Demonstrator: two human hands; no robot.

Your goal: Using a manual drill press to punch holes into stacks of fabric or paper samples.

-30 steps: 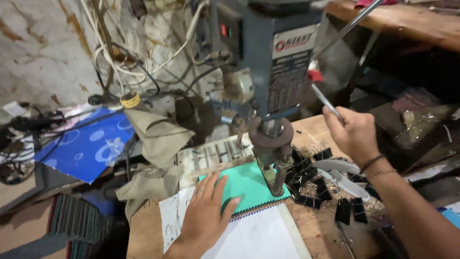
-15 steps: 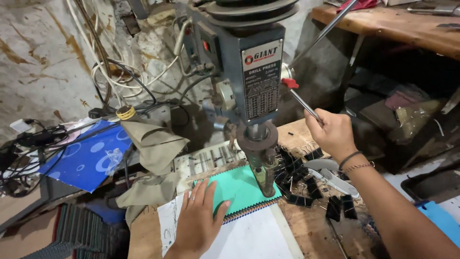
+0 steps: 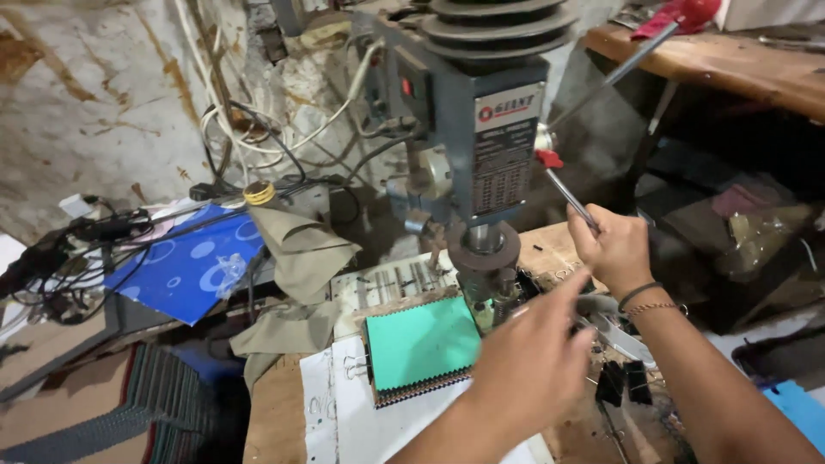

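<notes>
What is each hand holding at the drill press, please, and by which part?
The right hand has its grip on the lower end of the feed lever. The left hand holds nothing, raised above the green notebook.

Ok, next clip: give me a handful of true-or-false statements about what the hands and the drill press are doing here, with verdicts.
1. The right hand grips the drill press's feed lever. True.
2. The left hand lies flat on the green booklet. False: it is raised above the bench, blurred, with the index finger extended.
3. The green booklet sits under the spindle. True.
4. The right wrist is bare. False: it wears a dark band and a bracelet.
5. A blue sheet with pale circles lies left of the machine. True.
</notes>
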